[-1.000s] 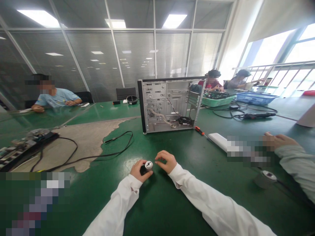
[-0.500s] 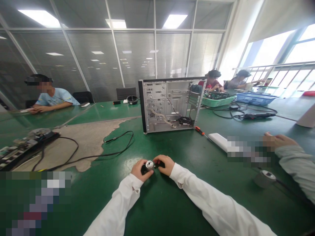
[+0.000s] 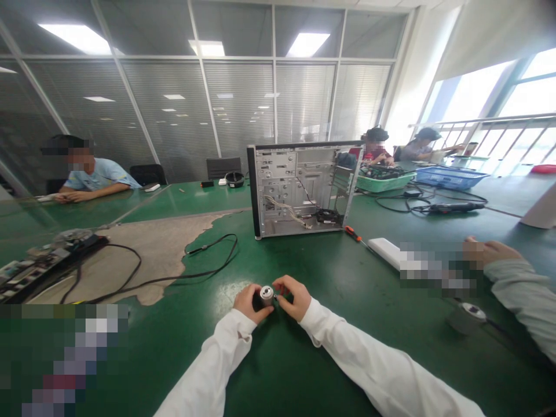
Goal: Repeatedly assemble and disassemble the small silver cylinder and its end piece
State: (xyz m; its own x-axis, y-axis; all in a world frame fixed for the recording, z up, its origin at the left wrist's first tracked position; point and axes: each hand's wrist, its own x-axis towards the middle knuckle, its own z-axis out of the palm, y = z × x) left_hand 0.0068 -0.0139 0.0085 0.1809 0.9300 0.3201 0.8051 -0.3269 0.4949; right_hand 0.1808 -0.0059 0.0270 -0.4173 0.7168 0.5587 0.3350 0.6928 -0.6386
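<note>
My left hand [image 3: 247, 304] is wrapped round a small silver metal cylinder [image 3: 266, 296] with dark holes in its top, standing upright just above the green table [image 3: 286, 365] or on it; I cannot tell which. Close beside the cylinder's right side, my right hand [image 3: 295, 298] has thumb and fingers drawn together in a pinch. Something tiny and partly reddish shows between those fingertips, too small to name. Beyond both hands stands an open computer case [image 3: 304, 188], with loose wires and a black fan [image 3: 326, 215] inside.
An orange-handled screwdriver [image 3: 353, 234] lies right of the case, near a white bar [image 3: 384, 252]. Another person's hand [image 3: 493, 252] rests at the right, near a second metal cylinder [image 3: 467, 318]. Left are a black cable [image 3: 174, 277] and circuit parts [image 3: 52, 260]. Baskets [image 3: 452, 176] stand behind.
The left hand and the cylinder have shifted slightly right in view. My right fingers have turned a little, and a reddish bit now shows by them.
</note>
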